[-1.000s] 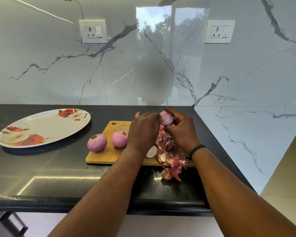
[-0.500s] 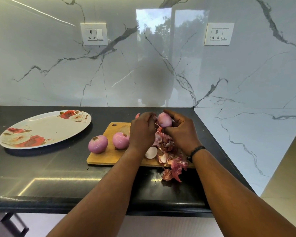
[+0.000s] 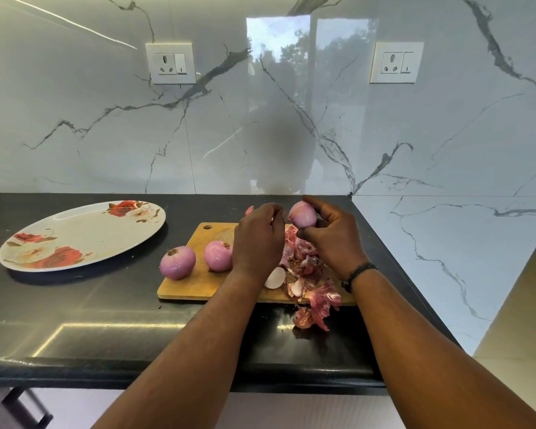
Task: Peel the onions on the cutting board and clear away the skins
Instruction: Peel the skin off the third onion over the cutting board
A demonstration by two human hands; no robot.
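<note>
Head view: right hand point(image 3: 331, 239) grips peeled onion point(image 3: 304, 214) above cutting board point(image 3: 198, 283); left hand point(image 3: 256, 239), fingers curled, just beside it, contents indeterminate.

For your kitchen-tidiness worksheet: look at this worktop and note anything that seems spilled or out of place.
Some onion skins have slipped off the front edge of the cutting board onto the black counter, beyond the main heap of peels on the board. Nothing else stands out; the floral plate lies flat at the left.
</note>
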